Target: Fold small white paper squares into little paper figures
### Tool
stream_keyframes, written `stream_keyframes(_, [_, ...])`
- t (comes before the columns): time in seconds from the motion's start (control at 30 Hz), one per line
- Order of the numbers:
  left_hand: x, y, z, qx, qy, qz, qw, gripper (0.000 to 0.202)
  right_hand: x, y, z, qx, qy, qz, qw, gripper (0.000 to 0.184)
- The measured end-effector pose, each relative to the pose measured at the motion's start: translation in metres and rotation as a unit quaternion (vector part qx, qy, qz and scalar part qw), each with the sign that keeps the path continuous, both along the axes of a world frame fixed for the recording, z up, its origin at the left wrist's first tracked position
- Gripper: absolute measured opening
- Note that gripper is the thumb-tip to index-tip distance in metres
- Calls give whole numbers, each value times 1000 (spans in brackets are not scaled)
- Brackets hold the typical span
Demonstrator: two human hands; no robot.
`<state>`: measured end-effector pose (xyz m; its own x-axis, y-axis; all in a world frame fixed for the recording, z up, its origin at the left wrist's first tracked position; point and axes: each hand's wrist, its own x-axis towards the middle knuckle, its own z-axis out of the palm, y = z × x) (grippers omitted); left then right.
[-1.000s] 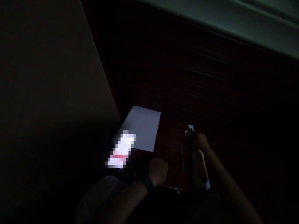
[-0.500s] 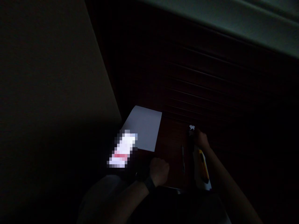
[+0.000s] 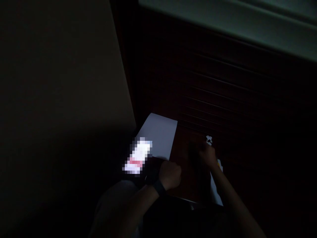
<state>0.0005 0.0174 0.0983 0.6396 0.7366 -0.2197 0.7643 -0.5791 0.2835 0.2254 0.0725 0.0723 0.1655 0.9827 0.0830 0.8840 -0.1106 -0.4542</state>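
The scene is very dark. My left hand (image 3: 170,173) rests as a closed fist on the dark reddish table (image 3: 183,178), with a dark band on its wrist. I see nothing in it. A white sheet of paper (image 3: 162,134) lies just beyond it, and a lit screen (image 3: 138,157) glows to its left. My right hand (image 3: 208,156) hovers over the table to the right, smeared by motion, so its fingers are unclear. A small white object (image 3: 209,140) lies just beyond that hand. A white and yellow item (image 3: 216,190) lies under my right forearm.
A pale wall or panel (image 3: 61,82) fills the left side. Dark slatted wood (image 3: 235,99) rises behind the table, with a pale greenish ledge (image 3: 223,23) above it. My lap lies below the table's near edge.
My right hand has shifted left and slightly nearer, away from the small white object. The thin dark pen seen earlier beside it no longer shows. The view has drifted, and my left fist has stayed put.
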Motion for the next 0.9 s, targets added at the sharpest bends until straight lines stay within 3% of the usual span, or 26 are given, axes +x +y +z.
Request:
stream_keyframes(0.1, [-11,3,10,30,-10,55,998,32,-52,-5,-5,-32,125,32,991,30])
stream_keyframes(0.23, [-33,-1,19,89,-67,186,976,37,-101,-4,-17,-58,129,23,990,27])
stream_keyframes(0.37, [-72,-8,18,154,-83,337,925,28,-123,7,-22,-87,117,-14,989,29])
stream_keyframes(0.5, [-113,-18,5,179,-84,427,882,29,-137,20,-22,-127,106,-56,985,28])
stream_keyframes(0.63, [-131,-24,-8,179,-79,449,872,32,-150,28,-21,-150,96,-100,979,32])
stream_keyframes(0.9, [-130,-27,-27,155,-39,428,889,60,-170,30,-5,-136,83,-186,969,54])
